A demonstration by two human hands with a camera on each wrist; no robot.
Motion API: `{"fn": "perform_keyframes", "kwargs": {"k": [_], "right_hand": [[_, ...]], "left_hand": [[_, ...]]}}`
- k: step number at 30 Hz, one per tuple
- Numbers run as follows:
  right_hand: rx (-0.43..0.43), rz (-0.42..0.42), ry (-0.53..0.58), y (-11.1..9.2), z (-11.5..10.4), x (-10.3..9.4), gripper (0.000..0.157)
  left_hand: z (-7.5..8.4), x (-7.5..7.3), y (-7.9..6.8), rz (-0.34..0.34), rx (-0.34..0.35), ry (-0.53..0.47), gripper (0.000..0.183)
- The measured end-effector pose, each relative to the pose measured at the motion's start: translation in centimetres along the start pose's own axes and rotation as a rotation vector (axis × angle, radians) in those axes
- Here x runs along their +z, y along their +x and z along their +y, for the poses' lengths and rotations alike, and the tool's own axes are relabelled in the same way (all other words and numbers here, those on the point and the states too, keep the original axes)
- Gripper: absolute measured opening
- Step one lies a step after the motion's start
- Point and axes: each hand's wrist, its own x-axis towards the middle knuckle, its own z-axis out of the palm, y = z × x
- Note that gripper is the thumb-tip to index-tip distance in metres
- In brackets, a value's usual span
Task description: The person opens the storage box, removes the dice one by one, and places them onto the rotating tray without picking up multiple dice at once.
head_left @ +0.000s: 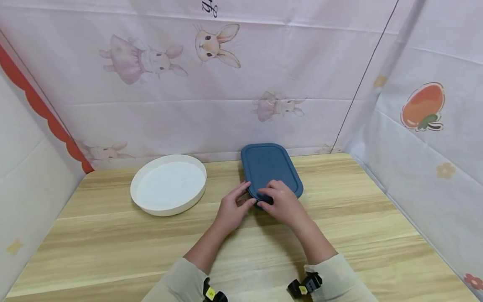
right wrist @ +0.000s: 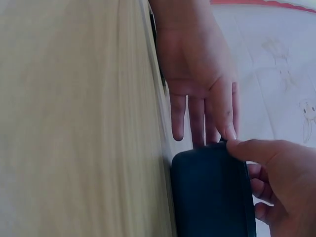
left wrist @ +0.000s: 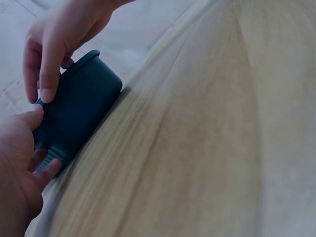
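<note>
We see a dark blue box [left wrist: 81, 106], lid [head_left: 268, 165] on, just right of centre in the head view. Right hand [head_left: 284, 204] pinches the lid's near edge; left hand [head_left: 231, 210], fingers mostly straight, touches the near-left corner. We mark a white round tray [head_left: 170, 184] left of centre, on the wooden table [head_left: 151, 251].

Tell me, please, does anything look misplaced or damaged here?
The rabbits printed on the back cloth lie sideways, as though it were hung turned. No spill or damage shows on the blue container or white tray.
</note>
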Motion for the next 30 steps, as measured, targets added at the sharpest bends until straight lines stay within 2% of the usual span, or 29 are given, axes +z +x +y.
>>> {"fn": "perform_keyframes", "kwargs": {"k": [4, 10, 17, 20, 27, 30], "right_hand": [[-0.007, -0.012, -0.06, 0.0, -0.4, 0.2, 0.029], [0.01, -0.013, -0.091, 0.0, -0.9, 0.3, 0.029], [-0.008, 0.009, -0.15, 0.1, -1.0, 0.6, 0.029], [-0.025, 0.021, -0.175, 0.1, -1.0, 0.7, 0.028], [-0.037, 0.039, -0.187, 0.1, -1.3, 0.7, 0.027], [-0.027, 0.039, -0.179, 0.0, -1.4, 0.7, 0.026]], "left_hand": [[-0.1, 0.1, 0.0, 0.01, -0.024, -0.024, 0.053], [0.2, 0.2, 0.0, 0.018, -0.045, -0.027, 0.053], [3.2, -0.3, -0.7, 0.007, -0.019, -0.021, 0.052], [3.9, -0.5, -0.9, 0.006, -0.01, -0.031, 0.052], [4.0, -0.5, -0.9, -0.002, -0.015, -0.036, 0.056], [3.5, -0.4, -0.7, -0.002, -0.028, -0.027, 0.058]]}}
